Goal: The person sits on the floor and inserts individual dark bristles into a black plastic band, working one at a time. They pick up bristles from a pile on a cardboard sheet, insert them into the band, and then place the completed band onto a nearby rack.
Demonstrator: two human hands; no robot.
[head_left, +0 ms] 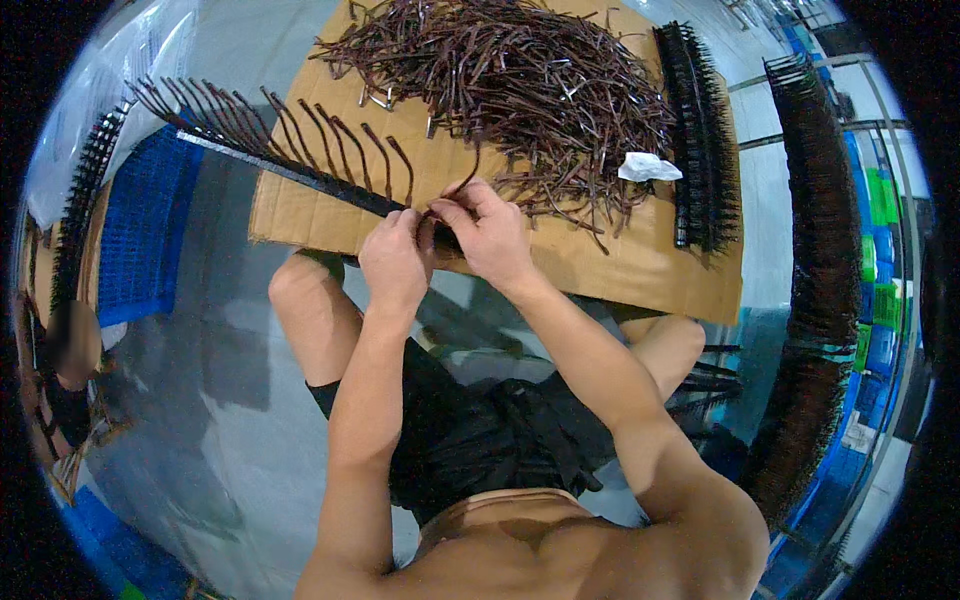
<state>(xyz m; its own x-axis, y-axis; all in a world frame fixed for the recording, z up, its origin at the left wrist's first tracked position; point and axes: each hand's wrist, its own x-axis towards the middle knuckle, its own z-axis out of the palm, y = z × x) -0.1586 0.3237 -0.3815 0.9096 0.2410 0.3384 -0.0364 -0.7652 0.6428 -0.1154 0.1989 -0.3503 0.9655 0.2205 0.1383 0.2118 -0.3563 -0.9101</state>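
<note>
A long black bar (290, 168) slants from the upper left down to my hands, over the cardboard's left edge. Along it stands a row of thin brown hook-tipped strands (345, 145). My left hand (393, 258) is closed round the bar's near end. Beside it, fingertips almost touching, my right hand (490, 238) pinches a single curved brown strand (472, 172) whose tip points up. Exactly where that strand meets the bar is hidden by my fingers. Just beyond lies a large heap of loose brown strands (530, 85).
The heap rests on a cardboard sheet (660, 285) over my knees. Crumpled white paper (648, 167) and black bristly strips (705, 150) lie at its right. Farther right stands a long bristly row (815, 210). A blue mesh panel (150, 215) and another person (72, 345) are at left.
</note>
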